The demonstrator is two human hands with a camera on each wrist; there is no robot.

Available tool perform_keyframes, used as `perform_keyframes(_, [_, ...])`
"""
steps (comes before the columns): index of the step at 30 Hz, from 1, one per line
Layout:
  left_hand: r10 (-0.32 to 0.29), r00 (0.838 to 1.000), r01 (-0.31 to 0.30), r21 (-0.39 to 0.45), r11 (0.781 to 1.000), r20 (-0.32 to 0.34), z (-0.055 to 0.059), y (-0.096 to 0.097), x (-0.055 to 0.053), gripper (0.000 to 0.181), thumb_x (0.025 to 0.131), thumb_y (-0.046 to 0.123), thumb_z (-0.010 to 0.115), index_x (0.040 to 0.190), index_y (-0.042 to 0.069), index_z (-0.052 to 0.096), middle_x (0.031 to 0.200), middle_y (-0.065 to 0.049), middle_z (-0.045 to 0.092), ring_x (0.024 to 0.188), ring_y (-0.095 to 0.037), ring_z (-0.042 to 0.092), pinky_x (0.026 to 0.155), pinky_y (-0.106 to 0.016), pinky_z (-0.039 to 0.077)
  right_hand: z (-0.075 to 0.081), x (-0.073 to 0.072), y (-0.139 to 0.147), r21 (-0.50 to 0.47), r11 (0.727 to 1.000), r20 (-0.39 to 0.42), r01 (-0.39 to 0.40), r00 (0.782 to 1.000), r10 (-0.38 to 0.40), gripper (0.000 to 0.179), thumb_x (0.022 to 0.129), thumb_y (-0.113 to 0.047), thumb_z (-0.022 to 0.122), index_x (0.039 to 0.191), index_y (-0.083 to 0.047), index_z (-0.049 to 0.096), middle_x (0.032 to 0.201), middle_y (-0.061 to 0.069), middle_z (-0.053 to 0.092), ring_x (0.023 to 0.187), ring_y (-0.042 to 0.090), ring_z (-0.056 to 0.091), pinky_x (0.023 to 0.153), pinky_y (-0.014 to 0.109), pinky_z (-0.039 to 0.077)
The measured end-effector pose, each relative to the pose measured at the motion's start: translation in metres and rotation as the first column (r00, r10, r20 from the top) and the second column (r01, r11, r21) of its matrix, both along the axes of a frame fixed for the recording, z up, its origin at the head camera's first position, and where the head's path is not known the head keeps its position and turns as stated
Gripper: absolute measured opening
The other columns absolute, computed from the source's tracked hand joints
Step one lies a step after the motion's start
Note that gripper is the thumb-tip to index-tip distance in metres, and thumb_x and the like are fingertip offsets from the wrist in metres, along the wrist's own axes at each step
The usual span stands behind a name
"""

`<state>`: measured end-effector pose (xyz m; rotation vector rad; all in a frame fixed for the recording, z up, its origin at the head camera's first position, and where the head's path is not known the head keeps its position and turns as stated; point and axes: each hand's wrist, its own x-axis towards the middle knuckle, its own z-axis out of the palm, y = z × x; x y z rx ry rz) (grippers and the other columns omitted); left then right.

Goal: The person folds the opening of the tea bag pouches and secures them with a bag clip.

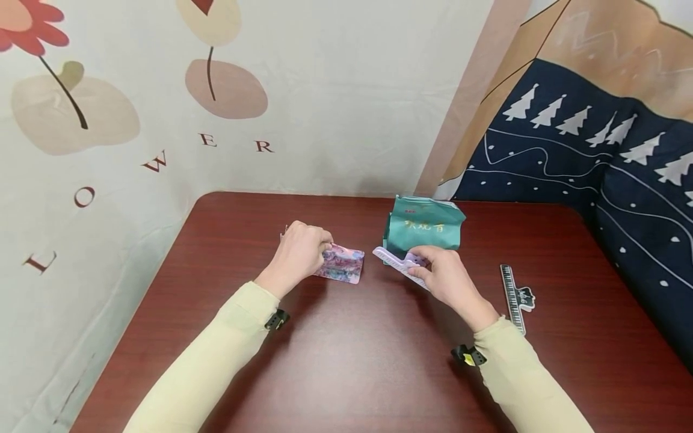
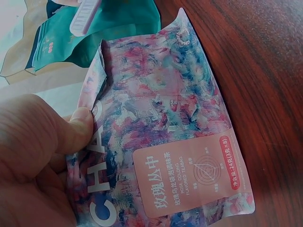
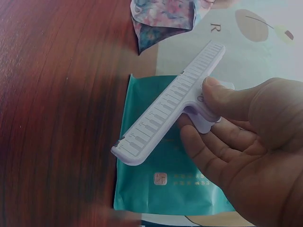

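My left hand (image 1: 300,251) pinches the edge of a pink, purple and blue teabag pouch (image 1: 344,266) with thumb and fingers. The left wrist view shows the pouch's front (image 2: 161,99), with large white letters and a pink label; its upper end is folded over near the thumb. In my right hand (image 1: 449,276) is a pale lilac bag clip (image 3: 165,106), a long bar printed with piano keys, gripped by its handle between thumb and fingers. The bar points toward the pouch, apart from it. Behind the clip, a green pouch (image 1: 425,224) with gold writing stands on the table.
On the right side of the brown table (image 1: 346,367) lies a black clip (image 1: 511,297) with a piano-key bar. A pale printed cloth (image 1: 335,120) hangs behind the table, and a dark blue cloth (image 1: 547,150) with white trees is at the right.
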<state>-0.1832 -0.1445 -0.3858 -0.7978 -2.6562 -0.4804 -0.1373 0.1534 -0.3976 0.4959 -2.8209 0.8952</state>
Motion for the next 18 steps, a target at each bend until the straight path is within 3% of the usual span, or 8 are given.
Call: perform_keyframes(18, [0.023, 0.999, -0.021, -0.03, 0.999, 0.046, 0.002, 0.001, 0.001, 0.011, 0.089, 0.004, 0.075, 0.083, 0.011, 0.081, 0.079, -0.004, 0.077, 0.071, -0.027, 0.072, 0.079, -0.044, 0.051, -0.003, -0.007, -0.013, 0.007, 1.0, 0.044, -0.016, 0.999, 0.016, 0.024, 0.083, -0.006, 0.085, 0.105, -0.007, 0.077, 0.097, 0.009, 0.074, 0.075, 0.02, 0.061, 0.066, 0.033, 0.051])
